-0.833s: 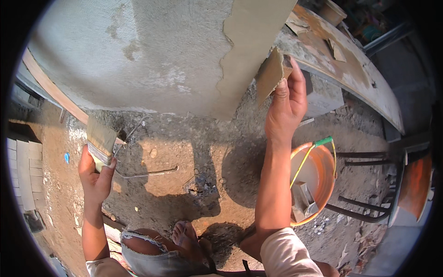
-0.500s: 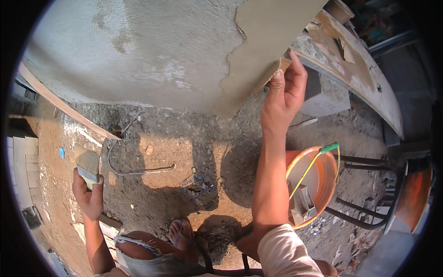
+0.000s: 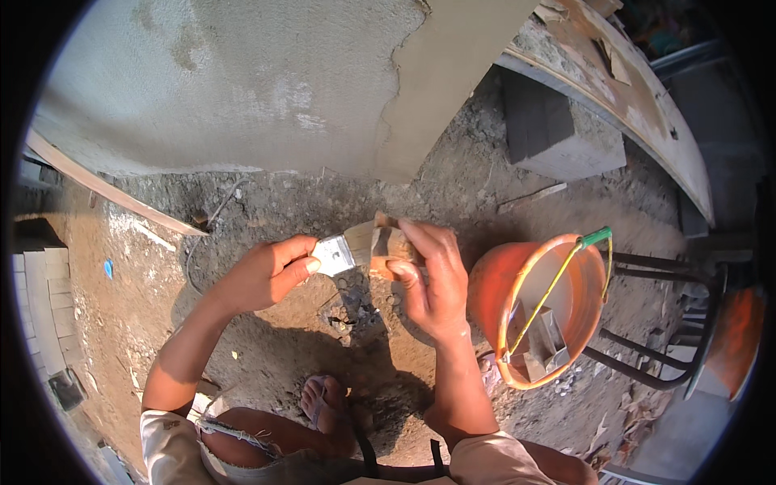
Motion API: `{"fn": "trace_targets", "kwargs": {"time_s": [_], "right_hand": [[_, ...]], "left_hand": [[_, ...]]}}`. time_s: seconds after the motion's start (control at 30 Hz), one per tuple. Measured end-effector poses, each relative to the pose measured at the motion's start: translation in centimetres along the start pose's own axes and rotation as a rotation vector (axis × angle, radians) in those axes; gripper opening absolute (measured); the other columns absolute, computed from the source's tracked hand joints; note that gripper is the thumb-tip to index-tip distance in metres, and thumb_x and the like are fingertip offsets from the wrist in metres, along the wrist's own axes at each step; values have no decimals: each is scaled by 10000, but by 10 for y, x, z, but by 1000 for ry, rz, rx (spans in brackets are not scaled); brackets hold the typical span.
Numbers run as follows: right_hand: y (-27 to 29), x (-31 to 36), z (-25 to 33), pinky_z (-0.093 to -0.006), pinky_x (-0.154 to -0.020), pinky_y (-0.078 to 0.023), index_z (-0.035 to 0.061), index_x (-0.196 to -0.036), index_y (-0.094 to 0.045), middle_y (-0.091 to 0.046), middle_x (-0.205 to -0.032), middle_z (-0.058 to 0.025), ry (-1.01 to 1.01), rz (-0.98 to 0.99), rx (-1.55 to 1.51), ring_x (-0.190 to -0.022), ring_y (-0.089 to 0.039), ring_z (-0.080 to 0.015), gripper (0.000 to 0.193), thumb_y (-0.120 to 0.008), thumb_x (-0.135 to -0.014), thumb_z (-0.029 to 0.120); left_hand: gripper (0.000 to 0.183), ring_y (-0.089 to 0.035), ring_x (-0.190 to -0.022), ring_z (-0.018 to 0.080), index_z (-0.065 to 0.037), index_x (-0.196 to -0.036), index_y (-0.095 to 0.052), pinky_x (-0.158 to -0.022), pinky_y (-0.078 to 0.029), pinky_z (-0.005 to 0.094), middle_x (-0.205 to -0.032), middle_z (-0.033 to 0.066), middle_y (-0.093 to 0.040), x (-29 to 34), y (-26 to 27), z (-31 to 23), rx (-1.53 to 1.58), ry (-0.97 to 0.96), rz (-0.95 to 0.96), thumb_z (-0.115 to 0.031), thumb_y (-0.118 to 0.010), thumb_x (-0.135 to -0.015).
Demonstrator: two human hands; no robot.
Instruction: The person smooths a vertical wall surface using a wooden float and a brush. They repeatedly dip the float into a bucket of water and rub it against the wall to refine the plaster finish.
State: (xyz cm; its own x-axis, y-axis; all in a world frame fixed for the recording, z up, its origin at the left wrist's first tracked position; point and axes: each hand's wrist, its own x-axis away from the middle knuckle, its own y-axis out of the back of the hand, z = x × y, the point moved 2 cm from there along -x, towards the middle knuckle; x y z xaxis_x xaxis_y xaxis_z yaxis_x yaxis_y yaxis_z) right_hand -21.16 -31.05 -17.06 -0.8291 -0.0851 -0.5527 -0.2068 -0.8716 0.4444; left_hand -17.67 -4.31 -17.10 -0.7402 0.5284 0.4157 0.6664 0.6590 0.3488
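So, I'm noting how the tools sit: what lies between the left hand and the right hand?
In the head view, a paintbrush, gripped by the left hand, and a wooden tool, gripped by the right hand, span the stretch.

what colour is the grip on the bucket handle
Green: the grip on the orange bucket's handle, best seen in the head view.

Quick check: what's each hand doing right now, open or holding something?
Left hand: closed, holding a paintbrush.
Right hand: closed, holding a brown wood-like piece.
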Motion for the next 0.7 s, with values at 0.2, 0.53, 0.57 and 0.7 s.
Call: {"fn": "trace_targets", "kwargs": {"time_s": [0.2, 0.53, 0.57, 0.7], "right_hand": [[9, -8, -75, -312, -928, -497, -5, -1370, -553, -647, -1230, -105, -452, -543, -316, -1062, -620, -191, 415, -657, -1017, 184], [10, -106, -59, -259, -951, -474, -38, -1428, -485, -643, -1211, -79, 170, -475, -438, -1066, -597, -118, 471, -636, -1039, 179], [8, -105, -63, -258, -949, -474, -40, -1425, -485, -646, -1204, -78, 159, -463, -422, -1064, -598, -117, 467, -634, -1041, 180], [-10, -102, -96, -273, -939, -485, -26, -1391, -520, -653, -1189, -84, -28, -452, -366, -1045, -609, -125, 414, -617, -1050, 188]], "left_hand": [[258, -568, -630, 188, -40, -1171, -647, -624, -465, 325, -755, 99, -619, 26, 4, 20, -133, -83, -34, -242, -619, -1013], [241, -580, -611, 158, 8, -1106, -640, -600, -473, 331, -692, 80, -607, 59, -13, 70, -77, 91, -243, -217, -608, -1024], [239, -584, -615, 160, 10, -1104, -639, -602, -475, 334, -693, 81, -607, 58, -14, 72, -43, 98, -264, -213, -609, -1024], [228, -602, -620, 162, -7, -1126, -640, -602, -480, 332, -713, 86, -616, 51, -11, 66, -78, 70, -248, -206, -621, -1017]]}}
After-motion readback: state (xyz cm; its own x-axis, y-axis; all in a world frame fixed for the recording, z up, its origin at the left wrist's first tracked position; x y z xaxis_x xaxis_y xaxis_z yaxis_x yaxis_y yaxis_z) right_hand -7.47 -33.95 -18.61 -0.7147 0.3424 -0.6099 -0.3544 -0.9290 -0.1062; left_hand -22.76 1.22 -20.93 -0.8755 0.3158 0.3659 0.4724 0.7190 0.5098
